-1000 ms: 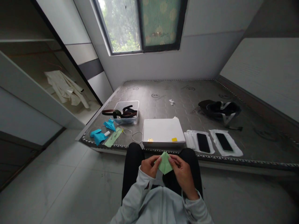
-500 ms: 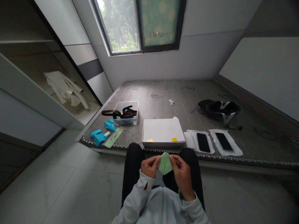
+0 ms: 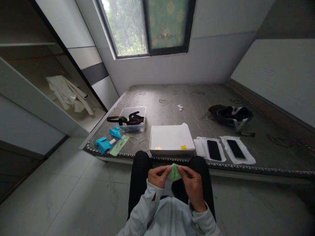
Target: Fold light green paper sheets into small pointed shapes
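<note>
1. My fingers [image 3: 166,169] are closed on the folded green paper [image 3: 174,172], left hand [image 3: 157,176] and right hand [image 3: 193,183] pinching opposite edges.
2. It hangs above my lap, just short of the bed [image 3: 270,154] and the white box [image 3: 171,139].
3. I judge I'm mid-crease, though which flap is hard to see. The next move calls for aligned edges and a firm pinch.

A bedroom at home: bare mattress [image 3: 197,108] mid-frame, open wardrobe [image 3: 36,85] at left, window [image 3: 147,26] up top.
</note>
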Available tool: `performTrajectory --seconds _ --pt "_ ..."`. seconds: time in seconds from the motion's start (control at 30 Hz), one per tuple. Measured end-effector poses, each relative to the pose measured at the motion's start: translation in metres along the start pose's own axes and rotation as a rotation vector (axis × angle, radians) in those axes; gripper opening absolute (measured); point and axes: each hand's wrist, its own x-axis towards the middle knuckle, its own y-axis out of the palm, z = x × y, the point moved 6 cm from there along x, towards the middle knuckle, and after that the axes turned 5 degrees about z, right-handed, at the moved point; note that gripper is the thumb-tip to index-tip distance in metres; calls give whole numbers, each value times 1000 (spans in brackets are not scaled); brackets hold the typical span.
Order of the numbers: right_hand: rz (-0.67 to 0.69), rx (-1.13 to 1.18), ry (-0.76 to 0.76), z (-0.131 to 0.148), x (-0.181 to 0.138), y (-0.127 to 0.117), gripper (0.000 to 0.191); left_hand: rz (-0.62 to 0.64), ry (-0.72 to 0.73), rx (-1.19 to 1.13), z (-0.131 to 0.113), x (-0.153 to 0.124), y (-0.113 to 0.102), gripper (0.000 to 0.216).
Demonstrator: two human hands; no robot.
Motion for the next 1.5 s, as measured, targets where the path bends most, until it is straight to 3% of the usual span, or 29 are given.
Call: performTrajectory --seconds 0.33,0.53,0.7,0.9,1.0,1.23,1.5 --pt "13 240 82 -5 -1 7 31 18 -18 -14 1 0 0 42" --pt "135 10 -19 6 0 6 25 95 41 261 -4 -1 2 33" --pt "182 -258 -127 15 -1 2 21 145 258 542 -14 -5 5 22" --pt "173 -412 -345 31 -3 1 12 15 576 785 -32 -10 -2 14" --pt "180 -351 -381 34 -4 -1 10 -15 537 723 -32 -7 -8 15" --pt "168 -90 -280 29 -2 -5 7 120 361 501 -20 0 -14 25" --pt "-1 -36 -125 23 2 -20 23 41 331 309 -26 0 -21 28"
